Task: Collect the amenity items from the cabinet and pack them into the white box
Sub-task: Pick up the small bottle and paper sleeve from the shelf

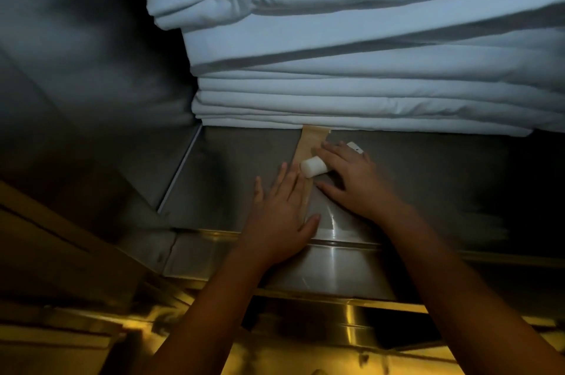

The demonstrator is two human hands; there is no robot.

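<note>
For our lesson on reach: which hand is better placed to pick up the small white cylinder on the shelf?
Probably the right hand: its fingers lie over the far end of the white cylinder. The left hand lies flat beside it, fingertips on the tan packet, so it would need repositioning.

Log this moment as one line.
stage: collecting in cabinet | left hand: flat on tan packet | right hand: laid over white tube | towels: stacked behind | box: not in view

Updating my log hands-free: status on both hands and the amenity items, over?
Left hand flat on tan packet. Right hand open over white cylinder. Linen stack close behind; box unseen.
</note>
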